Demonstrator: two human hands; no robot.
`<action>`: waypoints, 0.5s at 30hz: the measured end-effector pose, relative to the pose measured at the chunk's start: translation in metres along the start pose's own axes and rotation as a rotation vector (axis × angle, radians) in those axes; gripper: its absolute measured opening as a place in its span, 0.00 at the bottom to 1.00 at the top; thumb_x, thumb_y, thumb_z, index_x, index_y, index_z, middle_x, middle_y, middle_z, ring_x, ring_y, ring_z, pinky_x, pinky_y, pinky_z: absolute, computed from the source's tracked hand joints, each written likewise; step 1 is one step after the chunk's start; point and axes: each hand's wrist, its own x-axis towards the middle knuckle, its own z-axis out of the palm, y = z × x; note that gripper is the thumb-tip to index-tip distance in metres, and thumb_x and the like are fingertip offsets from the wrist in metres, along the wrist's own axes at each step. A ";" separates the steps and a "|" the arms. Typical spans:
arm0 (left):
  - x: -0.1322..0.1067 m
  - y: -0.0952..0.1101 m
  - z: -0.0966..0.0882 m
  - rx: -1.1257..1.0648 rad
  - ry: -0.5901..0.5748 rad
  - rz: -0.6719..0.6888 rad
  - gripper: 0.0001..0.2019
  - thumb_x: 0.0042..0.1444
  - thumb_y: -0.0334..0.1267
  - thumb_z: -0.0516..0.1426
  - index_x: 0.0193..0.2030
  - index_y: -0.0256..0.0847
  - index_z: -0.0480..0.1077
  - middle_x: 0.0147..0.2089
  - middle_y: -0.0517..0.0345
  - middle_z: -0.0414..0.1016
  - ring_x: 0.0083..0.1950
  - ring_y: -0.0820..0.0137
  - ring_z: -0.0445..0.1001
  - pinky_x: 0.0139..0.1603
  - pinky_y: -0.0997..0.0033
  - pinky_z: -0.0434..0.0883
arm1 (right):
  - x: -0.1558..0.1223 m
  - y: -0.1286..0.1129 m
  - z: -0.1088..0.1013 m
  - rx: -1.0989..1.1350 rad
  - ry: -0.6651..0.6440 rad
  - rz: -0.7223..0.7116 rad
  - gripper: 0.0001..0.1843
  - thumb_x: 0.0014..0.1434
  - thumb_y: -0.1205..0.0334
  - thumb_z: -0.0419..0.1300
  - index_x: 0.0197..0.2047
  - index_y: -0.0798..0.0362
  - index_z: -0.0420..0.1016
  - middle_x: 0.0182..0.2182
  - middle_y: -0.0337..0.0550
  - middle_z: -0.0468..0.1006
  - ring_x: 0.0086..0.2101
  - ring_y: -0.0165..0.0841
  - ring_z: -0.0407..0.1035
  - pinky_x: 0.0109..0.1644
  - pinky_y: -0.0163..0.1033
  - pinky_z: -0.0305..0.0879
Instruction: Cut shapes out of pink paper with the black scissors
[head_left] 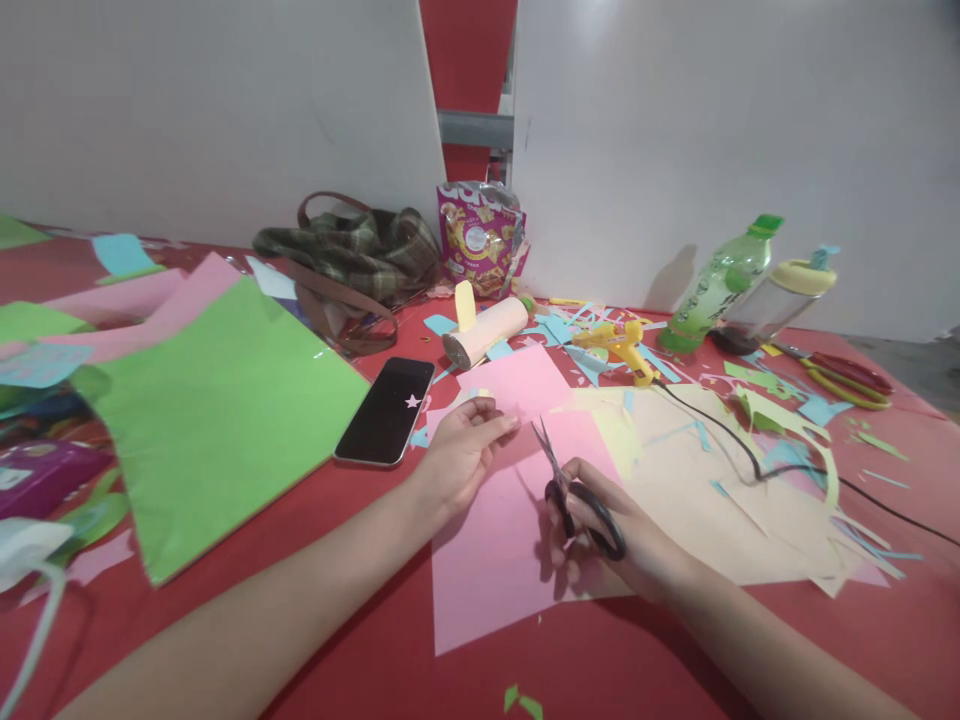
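R hand (634,525) grips scissors (556,470), blades slightly apart, above pink paper (476,585), which lies twd. the table's (375,665) near edge. L hand (461,455) has thumb and fingertips pressed together; what is betw. them, I cannot tell. Phone (382,415) lies beside it.

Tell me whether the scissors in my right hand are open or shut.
Slightly open: the scissors in your right hand show two blade tips standing a little apart.

A red table (360,655) bears a phone (384,415) and pink paper (476,590); a green bottle (721,285) stands on it.
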 end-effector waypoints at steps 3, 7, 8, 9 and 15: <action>-0.003 -0.004 0.001 0.056 -0.011 -0.007 0.14 0.34 0.24 0.60 0.27 0.36 0.60 0.23 0.67 0.65 0.29 0.77 0.69 0.38 0.74 0.65 | 0.000 0.001 0.001 0.012 0.001 -0.004 0.12 0.53 0.57 0.53 0.28 0.51 0.52 0.17 0.32 0.67 0.20 0.30 0.68 0.21 0.34 0.63; -0.009 -0.008 0.002 0.091 -0.034 -0.049 0.13 0.36 0.24 0.59 0.27 0.37 0.59 0.24 0.66 0.64 0.30 0.77 0.68 0.39 0.72 0.65 | 0.001 0.003 0.001 0.042 0.002 -0.020 0.11 0.54 0.58 0.53 0.28 0.51 0.51 0.17 0.32 0.66 0.20 0.30 0.68 0.24 0.37 0.64; -0.010 -0.009 0.003 0.094 -0.036 -0.061 0.13 0.36 0.24 0.59 0.27 0.37 0.59 0.24 0.66 0.64 0.30 0.77 0.68 0.39 0.72 0.65 | 0.001 0.003 0.001 0.044 0.006 -0.023 0.10 0.54 0.59 0.52 0.29 0.51 0.51 0.18 0.32 0.67 0.20 0.30 0.68 0.25 0.37 0.64; -0.011 -0.009 0.004 0.096 -0.037 -0.072 0.13 0.36 0.24 0.59 0.27 0.37 0.58 0.24 0.66 0.64 0.30 0.77 0.68 0.38 0.72 0.65 | 0.001 0.004 0.001 0.036 -0.005 -0.028 0.10 0.54 0.59 0.52 0.29 0.51 0.51 0.18 0.32 0.67 0.20 0.30 0.68 0.25 0.37 0.63; -0.016 -0.011 0.004 0.128 -0.060 -0.102 0.13 0.39 0.26 0.58 0.25 0.38 0.54 0.24 0.65 0.64 0.31 0.76 0.68 0.36 0.73 0.64 | -0.001 0.003 0.002 0.024 -0.006 -0.042 0.12 0.53 0.58 0.54 0.29 0.51 0.51 0.18 0.32 0.67 0.22 0.30 0.69 0.24 0.34 0.62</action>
